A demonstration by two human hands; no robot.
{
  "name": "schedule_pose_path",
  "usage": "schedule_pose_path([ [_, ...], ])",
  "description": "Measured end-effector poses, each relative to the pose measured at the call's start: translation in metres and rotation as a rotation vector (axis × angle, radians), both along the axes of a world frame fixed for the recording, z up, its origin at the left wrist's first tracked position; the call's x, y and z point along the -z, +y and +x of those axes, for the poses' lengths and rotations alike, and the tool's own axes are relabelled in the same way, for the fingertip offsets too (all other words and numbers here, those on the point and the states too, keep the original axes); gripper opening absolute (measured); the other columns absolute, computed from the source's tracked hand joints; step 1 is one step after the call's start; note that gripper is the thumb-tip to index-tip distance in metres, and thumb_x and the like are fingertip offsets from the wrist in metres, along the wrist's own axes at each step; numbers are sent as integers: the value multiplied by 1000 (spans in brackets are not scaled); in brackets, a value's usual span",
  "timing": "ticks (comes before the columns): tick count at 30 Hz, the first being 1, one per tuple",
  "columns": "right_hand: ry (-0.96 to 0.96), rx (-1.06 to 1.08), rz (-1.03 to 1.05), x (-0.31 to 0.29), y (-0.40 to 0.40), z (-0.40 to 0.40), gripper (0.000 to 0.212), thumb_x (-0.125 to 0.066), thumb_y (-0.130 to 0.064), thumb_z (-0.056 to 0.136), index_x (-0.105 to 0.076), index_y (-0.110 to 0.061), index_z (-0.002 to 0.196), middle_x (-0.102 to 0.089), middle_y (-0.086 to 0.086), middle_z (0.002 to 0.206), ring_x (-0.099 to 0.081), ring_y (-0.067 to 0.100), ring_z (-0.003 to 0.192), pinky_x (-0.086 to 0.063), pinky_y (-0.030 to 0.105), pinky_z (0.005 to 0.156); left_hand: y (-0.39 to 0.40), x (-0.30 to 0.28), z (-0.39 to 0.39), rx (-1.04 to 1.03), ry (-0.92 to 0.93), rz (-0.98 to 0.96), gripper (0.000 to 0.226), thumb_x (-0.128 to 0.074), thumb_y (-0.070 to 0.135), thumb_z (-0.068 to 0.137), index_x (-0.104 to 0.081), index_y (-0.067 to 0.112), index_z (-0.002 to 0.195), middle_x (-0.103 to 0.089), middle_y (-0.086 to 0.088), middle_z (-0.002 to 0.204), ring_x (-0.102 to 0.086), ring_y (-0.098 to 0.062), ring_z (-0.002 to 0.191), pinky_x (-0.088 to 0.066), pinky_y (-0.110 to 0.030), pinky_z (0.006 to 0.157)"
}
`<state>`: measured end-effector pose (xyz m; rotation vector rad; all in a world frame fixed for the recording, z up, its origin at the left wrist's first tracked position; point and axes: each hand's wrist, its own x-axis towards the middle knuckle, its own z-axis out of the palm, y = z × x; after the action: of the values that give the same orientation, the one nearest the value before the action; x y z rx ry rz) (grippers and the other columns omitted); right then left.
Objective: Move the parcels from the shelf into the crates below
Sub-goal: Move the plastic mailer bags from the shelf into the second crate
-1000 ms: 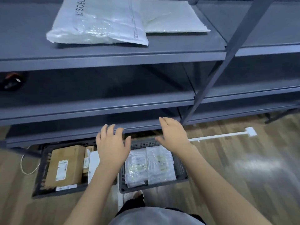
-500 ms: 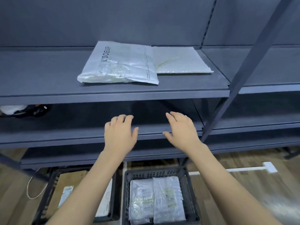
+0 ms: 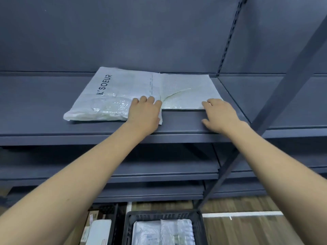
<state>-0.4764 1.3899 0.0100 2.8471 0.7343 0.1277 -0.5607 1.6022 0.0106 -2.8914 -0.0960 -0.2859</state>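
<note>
2 white poly mailers lay flat on the dark grey shelf (image 3: 44,103), side by side and overlapping at the mid seam. printed mailer (image 3: 113,96) w/ black "k'soeur" text sat on the left part, its front edge near the shelf's front lip. plain mailer (image 3: 185,91) sat to its right, further back on the shelf, its left edge tucked under the printed one.

left hand (image 3: 144,113) rested on the printed mailer's front right corner, fingers (image 3: 143,99) laid over the top and bent at the knuckles, corner flap showing just under the palm. whether it gripped or only pressed, cannot tell. right hand (image 3: 220,114) was at the plain mailer's front right corner, fingertips touching its edge, thumb low near the shelf lip; fingers fairly straight, nothing held, so relaxed and open.

both forearms reached up from below the shelf. diagonal brace (image 3: 283,85) crossed in front of the shelf on the right. lower shelf levels sat beneath.

under the shelf on the wood floor: black crate (image 3: 162,213) w/ white bagged parcels (image 3: 162,232) inside, directly below the mailers. 2nd crate (image 3: 113,225) just left of it, partly hidden by the left arm, holding a white parcel and some cardboard. white strip lay on the floor right of the black crate.
</note>
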Motion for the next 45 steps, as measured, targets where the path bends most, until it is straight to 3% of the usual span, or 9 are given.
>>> schedule_pose_path([
  [3, 6, 54, -134, -1, -11, 33, 39, -52, -24, 90, -45, -8, 126, -48, 11, 128, -43, 29, 121, -34, 36, 100, -7, 2, 37, 6, 67, 32, 44, -53, 27, 90, -43, 14, 130, -47, -7, 129, -43, -28, 119, -32, -36, 95],
  [8, -40, 101, -239, 5, -19, 70, 45, -50, -18, 88, -39, -10, 131, -45, 11, 132, -39, 28, 126, -27, 38, 109, -7, 7, 85, -17, 190, 67, 46, -55, 29, 88, -42, 12, 129, -47, -8, 126, -42, -28, 120, -31, -38, 99],
  [19, 11, 63, -52, 33, -17, 83, 57, -41, 0, 91, -24, -3, 145, -45, 14, 137, -42, 30, 124, -32, 34, 102, -17, 26, 111, -41, 179, 79, 40, -50, 4, 86, -43, 7, 125, -53, -11, 119, -51, -28, 109, -36, -31, 79],
  [22, 13, 83, -5, 28, -20, 77, 50, -44, -1, 88, -33, -5, 137, -49, 13, 130, -44, 30, 119, -37, 33, 89, -20, 22, 107, -38, 125, 70, 40, -49, -1, 84, -44, 8, 123, -55, -10, 116, -53, -28, 107, -36, -31, 78],
  [26, -21, 118, 118, 15, -27, 61, 32, -41, -3, 91, -46, -6, 122, -53, 12, 118, -48, 31, 108, -34, 32, 70, -27, 6, 92, -21, 27, 35, 32, -47, 1, 83, -49, 8, 114, -59, -9, 108, -52, -29, 103, -31, -31, 77],
  [30, -26, 145, 401, 11, -38, 30, 39, -38, -9, 94, -51, -14, 130, -54, 8, 124, -49, 29, 111, -38, 32, 72, -36, -6, 57, -66, -11, -69, 28, -50, 3, 81, -53, 8, 108, -60, -8, 105, -51, -28, 102, -31, -31, 78],
  [35, -97, 192, 729, 7, -52, -42, 40, -42, -12, 96, -55, -22, 132, -54, -5, 135, -45, 17, 125, -41, 31, 85, -44, -4, 5, -70, -68, -216, 35, -50, 5, 83, -52, 12, 118, -60, -6, 108, -51, -28, 102, -32, -31, 81],
  [42, -215, 167, 903, 25, -55, -139, 35, -56, -5, 88, -66, -19, 119, -65, -4, 119, -57, 18, 113, -41, 25, 81, -64, 3, -69, 98, -137, -453, 48, -59, 20, 88, -47, 27, 133, -51, 8, 133, -40, -18, 127, -18, -42, 109],
  [45, -246, 162, 918, 26, -56, -165, 34, -61, -4, 85, -68, -18, 115, -68, -4, 114, -59, 17, 109, -41, 24, 81, -72, 12, -88, 172, -168, -457, 46, -66, 14, 83, -56, 25, 127, -58, 8, 127, -50, -19, 121, -24, -48, 106],
])
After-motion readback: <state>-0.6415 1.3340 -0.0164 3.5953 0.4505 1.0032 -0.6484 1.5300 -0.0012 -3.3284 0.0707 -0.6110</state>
